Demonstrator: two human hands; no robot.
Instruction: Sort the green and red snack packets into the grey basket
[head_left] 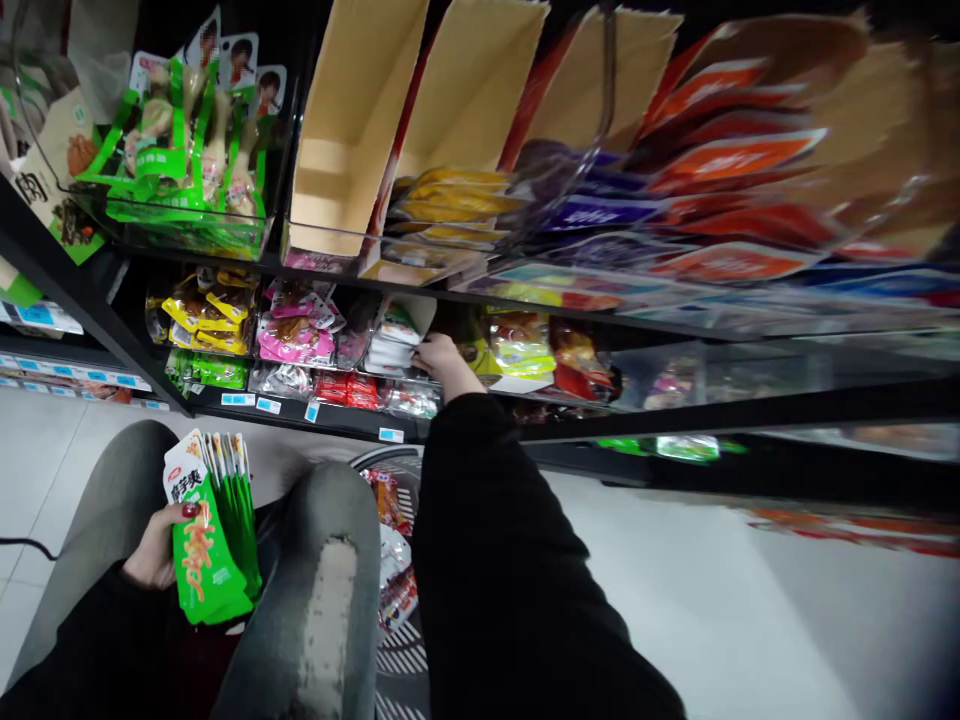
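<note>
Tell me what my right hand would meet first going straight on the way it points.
Your right hand would likely meet the white packets right by its fingertips; they may even be touching, though depth is unclear.

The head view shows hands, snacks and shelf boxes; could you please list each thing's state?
Green packets, bunched, tops slightly fanned.
Left hand, closed around them.
Right hand, at white packets, grip unclear.
Leftmost cardboard box, open.
Basket, holding packets, partly hidden.
Jeans, torn at right knee.
</note>
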